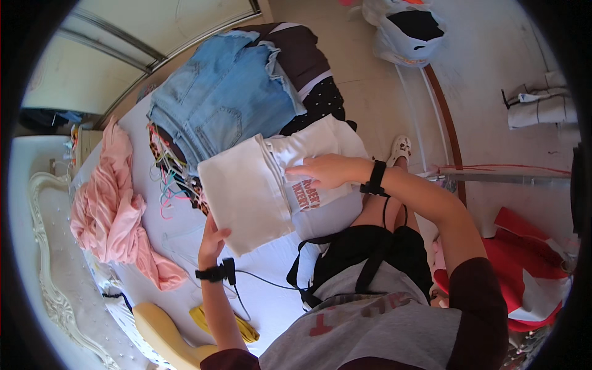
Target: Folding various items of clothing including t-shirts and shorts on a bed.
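A white T-shirt [247, 196], partly folded, lies across the bed's edge and my lap. My left hand [215, 238] grips its near-left corner, thumb on top and fingers underneath. On the shirt's right part, which carries reddish printed lettering, rests my right hand [326, 171]. Its fingers point left along a fold; whether they pinch the cloth is unclear. Just beyond the shirt is a pile with light-blue denim shorts [222, 92] on top. A dark brown garment [296, 58] and a black dotted cloth [321, 101] show beside them.
Several hangers [173, 185] poke out left of the pile. A crumpled pink cloth [115, 208] and a yellow cushion-like object [159, 328] lie on the bed [273, 273]. Plastic bags [407, 37] stand beyond; a red-and-white item [522, 277] is at right. A cable runs from my left wristband.
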`<action>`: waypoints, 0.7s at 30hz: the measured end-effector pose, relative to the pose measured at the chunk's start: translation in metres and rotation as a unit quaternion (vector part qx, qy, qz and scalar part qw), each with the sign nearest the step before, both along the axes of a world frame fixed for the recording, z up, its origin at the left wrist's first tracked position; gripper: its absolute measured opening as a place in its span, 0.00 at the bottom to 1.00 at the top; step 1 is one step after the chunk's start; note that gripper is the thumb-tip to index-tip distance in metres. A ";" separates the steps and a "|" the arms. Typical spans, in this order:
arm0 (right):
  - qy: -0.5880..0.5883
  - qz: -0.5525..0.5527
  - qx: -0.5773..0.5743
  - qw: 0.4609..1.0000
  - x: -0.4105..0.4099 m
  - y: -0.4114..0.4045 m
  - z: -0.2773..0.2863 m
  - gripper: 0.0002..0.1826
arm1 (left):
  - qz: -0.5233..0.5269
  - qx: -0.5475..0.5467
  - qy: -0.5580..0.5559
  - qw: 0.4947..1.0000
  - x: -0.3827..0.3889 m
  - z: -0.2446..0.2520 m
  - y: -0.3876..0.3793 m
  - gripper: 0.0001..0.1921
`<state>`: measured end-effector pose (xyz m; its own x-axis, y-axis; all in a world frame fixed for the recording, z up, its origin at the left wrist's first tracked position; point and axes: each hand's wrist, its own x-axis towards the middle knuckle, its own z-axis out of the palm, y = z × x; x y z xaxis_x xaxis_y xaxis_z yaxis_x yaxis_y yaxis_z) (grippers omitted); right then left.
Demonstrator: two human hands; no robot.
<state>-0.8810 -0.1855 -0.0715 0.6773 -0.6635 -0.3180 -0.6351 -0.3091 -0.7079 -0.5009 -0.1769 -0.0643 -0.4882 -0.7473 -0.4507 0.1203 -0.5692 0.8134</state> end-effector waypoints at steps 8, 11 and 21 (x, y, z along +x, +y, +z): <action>-0.206 -0.142 0.221 0.943 -0.064 0.002 0.009 0.35 | 0.022 -0.080 -0.020 0.996 -0.112 0.090 0.027 0.47; -0.312 -0.215 0.332 0.864 -0.089 0.010 0.009 0.34 | -0.037 -0.115 0.011 0.993 -0.176 0.094 0.033 0.51; -0.355 -0.387 0.454 0.720 -0.130 0.032 -0.023 0.35 | -0.222 -0.098 -0.078 0.967 -0.322 -0.003 0.025 0.47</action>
<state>-1.0113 -0.1535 -0.0944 0.4225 -0.6658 -0.6150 0.2528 0.7382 -0.6255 -0.8230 -0.1514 -0.0676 -0.7180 -0.5585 -0.4154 -0.2330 -0.3696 0.8995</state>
